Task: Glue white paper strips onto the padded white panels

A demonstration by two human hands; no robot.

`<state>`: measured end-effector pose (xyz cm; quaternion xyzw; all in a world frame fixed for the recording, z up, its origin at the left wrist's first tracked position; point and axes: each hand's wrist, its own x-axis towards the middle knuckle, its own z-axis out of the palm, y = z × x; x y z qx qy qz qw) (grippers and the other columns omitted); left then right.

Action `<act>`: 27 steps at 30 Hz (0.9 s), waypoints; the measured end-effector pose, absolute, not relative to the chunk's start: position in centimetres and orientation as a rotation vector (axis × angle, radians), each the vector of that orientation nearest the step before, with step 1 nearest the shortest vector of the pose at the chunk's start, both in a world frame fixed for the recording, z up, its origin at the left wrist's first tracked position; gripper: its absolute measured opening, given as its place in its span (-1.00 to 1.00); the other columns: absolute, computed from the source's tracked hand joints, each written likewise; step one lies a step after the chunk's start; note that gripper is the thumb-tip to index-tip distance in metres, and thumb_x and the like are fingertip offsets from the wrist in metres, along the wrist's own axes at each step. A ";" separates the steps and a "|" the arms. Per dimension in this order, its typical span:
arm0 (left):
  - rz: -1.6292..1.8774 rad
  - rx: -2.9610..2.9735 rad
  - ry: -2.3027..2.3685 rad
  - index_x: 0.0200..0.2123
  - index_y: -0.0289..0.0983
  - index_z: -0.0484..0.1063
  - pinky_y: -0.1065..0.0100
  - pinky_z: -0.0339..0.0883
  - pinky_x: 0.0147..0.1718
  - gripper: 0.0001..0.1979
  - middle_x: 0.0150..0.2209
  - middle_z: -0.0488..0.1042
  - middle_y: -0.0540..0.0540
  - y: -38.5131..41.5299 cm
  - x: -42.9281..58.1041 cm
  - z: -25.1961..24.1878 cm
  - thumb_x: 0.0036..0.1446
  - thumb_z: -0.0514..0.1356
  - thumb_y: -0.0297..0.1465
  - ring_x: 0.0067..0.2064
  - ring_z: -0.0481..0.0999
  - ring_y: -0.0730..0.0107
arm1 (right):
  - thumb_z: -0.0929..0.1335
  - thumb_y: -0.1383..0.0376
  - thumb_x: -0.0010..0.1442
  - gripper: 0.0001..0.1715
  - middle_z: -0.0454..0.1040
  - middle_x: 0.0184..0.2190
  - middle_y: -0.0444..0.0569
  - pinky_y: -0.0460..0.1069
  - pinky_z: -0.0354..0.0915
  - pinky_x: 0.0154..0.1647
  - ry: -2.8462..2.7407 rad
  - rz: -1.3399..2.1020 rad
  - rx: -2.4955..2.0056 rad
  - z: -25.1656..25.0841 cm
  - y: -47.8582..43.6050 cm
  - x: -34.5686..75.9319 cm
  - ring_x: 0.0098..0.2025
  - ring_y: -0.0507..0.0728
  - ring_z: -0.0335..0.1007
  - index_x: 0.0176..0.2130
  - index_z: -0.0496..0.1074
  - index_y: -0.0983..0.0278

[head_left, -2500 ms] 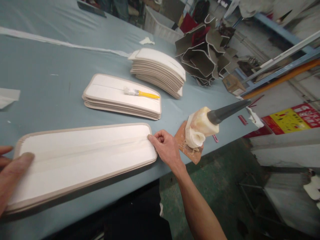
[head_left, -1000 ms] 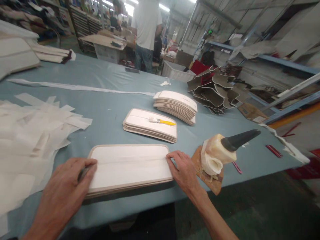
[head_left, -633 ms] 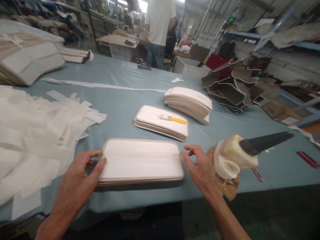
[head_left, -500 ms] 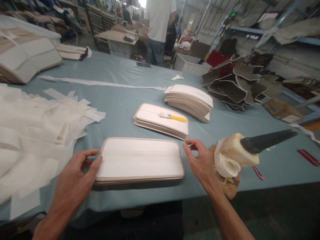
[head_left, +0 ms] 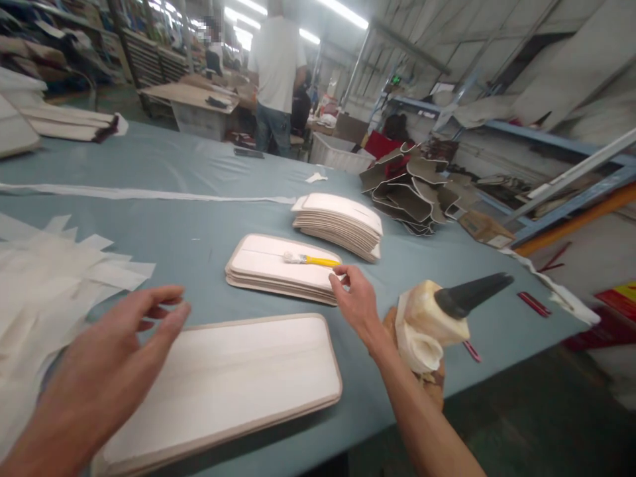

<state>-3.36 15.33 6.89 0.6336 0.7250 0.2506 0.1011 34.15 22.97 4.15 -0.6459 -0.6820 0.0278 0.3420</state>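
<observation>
A flat white panel point(head_left: 233, 377) with a beige edge lies on the blue-grey table point(head_left: 173, 192) near its front edge. My left hand point(head_left: 109, 371) hovers open above the panel's left end, fingers spread, holding nothing. My right hand point(head_left: 355, 301) is out over the table past the panel's right end, fingers loosely curled and empty. It is close to the near edge of a stack of similar panels point(head_left: 278, 271). A yellow-handled brush point(head_left: 311, 260) lies on top of that stack, just beyond my fingertips.
A glue bottle point(head_left: 437, 315) with a black nozzle stands on a brown board by my right forearm. A taller stack of panels point(head_left: 340, 222), a heap of grey pieces point(head_left: 412, 192) and white paper strips point(head_left: 54, 278) also lie on the table. A person point(head_left: 275, 73) stands beyond it.
Both hands have left the ends of the near panel. My right hand has moved forward toward the stack with the brush; my left hand has lifted above the panel.
</observation>
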 end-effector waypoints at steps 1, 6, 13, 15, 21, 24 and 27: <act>0.714 1.918 2.016 0.03 -0.15 0.50 0.18 0.50 -0.19 -0.44 -0.10 0.65 -0.10 16.6 -1.8 8.0 0.31 -0.02 0.10 -0.17 0.65 0.14 | 0.27 0.17 0.41 -0.66 0.64 -0.04 0.10 0.11 0.39 -0.01 -1.810 0.045 -1.683 4.2 23.8 34.2 -0.12 0.22 0.52 0.00 0.52 0.27; 0.515 2.364 1.568 0.12 -0.25 0.45 0.10 0.49 0.10 -0.52 0.08 0.60 -0.23 22.3 5.2 8.8 0.40 -0.10 -0.16 0.09 0.61 0.09 | 0.31 0.37 0.32 -0.53 0.57 0.19 0.16 0.16 0.26 0.22 -2.009 0.008 -1.682 4.4 27.1 34.2 0.17 0.32 0.42 0.18 0.50 0.29; 0.206 2.577 1.475 0.09 -0.30 0.45 -0.02 0.46 0.12 -0.66 0.21 0.52 -0.32 25.9 8.9 7.1 0.37 0.00 -0.42 0.14 0.54 -0.02 | 0.37 0.30 0.40 -0.58 0.59 0.11 0.14 0.17 0.24 0.15 -2.264 0.056 -1.746 4.2 30.1 34.9 0.09 0.32 0.43 0.21 0.52 0.28; 0.140 2.595 1.479 0.08 -0.31 0.46 -0.04 0.45 0.14 -0.67 0.22 0.50 -0.33 26.1 9.3 6.9 0.38 -0.01 -0.43 0.18 0.51 -0.05 | 0.37 0.26 0.43 -0.67 0.59 0.06 0.11 0.16 0.23 0.13 -2.328 0.060 -1.761 4.5 30.6 35.2 0.08 0.30 0.42 0.13 0.57 0.24; -0.003 2.602 1.499 0.13 -0.32 0.44 -0.05 0.46 0.14 -0.64 0.28 0.47 -0.33 26.1 9.8 6.7 0.40 -0.02 -0.44 0.23 0.48 -0.08 | 0.38 0.23 0.47 -0.79 0.57 0.03 0.10 0.06 0.22 0.03 -2.542 0.093 -1.756 6.2 31.3 35.5 0.07 0.24 0.42 0.02 0.55 0.26; -0.036 2.596 1.510 0.17 -0.28 0.43 -0.03 0.48 0.14 -0.63 0.31 0.45 -0.31 25.8 9.9 6.7 0.39 0.01 -0.44 0.26 0.47 -0.07 | 0.39 0.24 0.47 -0.84 0.58 0.04 0.09 0.02 0.20 -0.04 -2.624 0.114 -1.745 7.1 31.5 35.5 0.07 0.21 0.44 -0.02 0.53 0.26; -0.052 2.584 1.521 0.19 -0.26 0.43 -0.01 0.49 0.13 -0.62 0.33 0.45 -0.29 25.6 9.8 6.8 0.38 0.03 -0.45 0.28 0.46 -0.03 | 0.37 0.25 0.49 -0.87 0.63 -0.04 0.04 0.01 0.16 -0.17 -2.677 0.150 -1.753 8.0 31.5 35.3 -0.04 0.19 0.50 -0.06 0.52 0.24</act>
